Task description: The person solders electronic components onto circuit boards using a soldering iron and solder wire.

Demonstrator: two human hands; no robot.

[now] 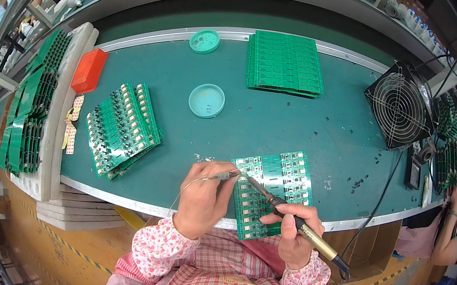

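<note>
A green circuit board panel point(271, 174) with rows of small parts lies at the table's front edge, jutting a little over it. My right hand point(298, 232) is closed round a soldering iron point(313, 238) with a brass-coloured handle, its tip near the panel's upper left part. Pinched in my left hand point(205, 197) is a thin solder wire point(191, 182) in what looks like a small clear tube. The wire's end meets the iron's tip, or comes very close to it; I cannot tell which.
Populated panels point(121, 131) are stacked at left, bare-faced green panels point(286, 63) at the back. Two round turquoise dishes point(207, 100) point(204, 42), a red tray point(89, 71) and a black fan point(399, 107) stand around. Boards fill a foam rack point(56, 137). Another person's arm point(451, 229) shows at right.
</note>
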